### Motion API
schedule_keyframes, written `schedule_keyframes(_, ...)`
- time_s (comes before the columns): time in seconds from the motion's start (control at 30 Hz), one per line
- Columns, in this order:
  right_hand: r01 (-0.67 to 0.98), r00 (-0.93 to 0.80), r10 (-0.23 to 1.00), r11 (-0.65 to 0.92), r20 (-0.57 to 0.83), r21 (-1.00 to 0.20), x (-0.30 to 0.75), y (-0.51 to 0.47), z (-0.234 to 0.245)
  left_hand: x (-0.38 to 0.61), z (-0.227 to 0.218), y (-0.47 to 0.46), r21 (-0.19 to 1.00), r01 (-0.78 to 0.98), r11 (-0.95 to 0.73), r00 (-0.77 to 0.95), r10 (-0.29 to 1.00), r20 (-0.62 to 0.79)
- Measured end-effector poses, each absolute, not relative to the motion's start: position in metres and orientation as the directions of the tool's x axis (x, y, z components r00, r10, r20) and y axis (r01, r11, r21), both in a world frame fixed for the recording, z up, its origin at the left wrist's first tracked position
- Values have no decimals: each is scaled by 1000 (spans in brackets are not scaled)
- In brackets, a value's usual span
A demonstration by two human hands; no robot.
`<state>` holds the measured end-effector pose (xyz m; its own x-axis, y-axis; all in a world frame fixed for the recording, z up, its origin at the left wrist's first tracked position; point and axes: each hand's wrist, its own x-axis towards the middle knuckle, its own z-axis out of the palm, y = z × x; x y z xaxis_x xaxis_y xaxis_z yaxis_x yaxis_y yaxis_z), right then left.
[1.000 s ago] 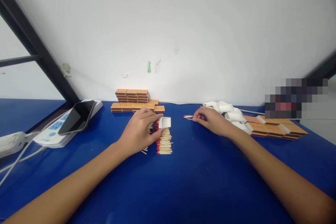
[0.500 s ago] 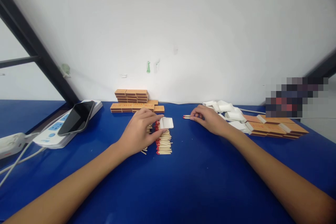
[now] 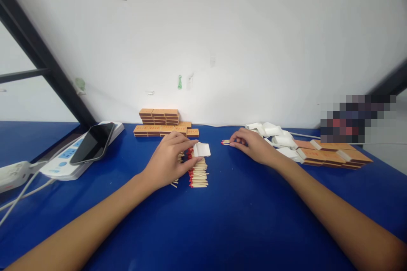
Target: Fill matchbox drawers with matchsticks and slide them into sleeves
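Head view, looking forward and down over a blue table that runs up against a white wall.

Left hand – thumb and forefinger are pressed together on the near-left end of a small white tray. The other fingers are curled in beside them. The tray sits at the far end of the match pile, a loose row of sticks with red heads turned left. We cannot tell whether the tray rests on the sticks or hangs just above them. A few stray sticks poke out from under the palm.

Right hand – knuckles up, fingers drawn together, and the tips pinch the right end of a small bunch of matches. The bunch lies low at the table surface with its red heads pointing left. It is apart from the big pile, with bare blue between them.

Around the hands:
- A heap of white trays lies just behind the right wrist.
- Orange sleeves lie flat in a row further right.
- A stack of orange matchboxes stands against the wall, behind the left hand.
- Far left, a dark phone leans on a white power strip, well apart from both hands.
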<state>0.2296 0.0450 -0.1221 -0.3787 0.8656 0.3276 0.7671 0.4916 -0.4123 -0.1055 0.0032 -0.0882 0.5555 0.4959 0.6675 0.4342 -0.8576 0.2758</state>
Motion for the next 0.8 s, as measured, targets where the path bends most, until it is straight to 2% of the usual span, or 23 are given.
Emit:
schedule_keyframes(0.53,771,-357,881,465,310,-435,227,43,-122,-105,-88,3,269,434,-860,566,493,661)
schedule_keyframes(0.8,716,-384,833,541,398,-442,191,9,-96,-102,-90,1,308,408,-859,547,500,671)
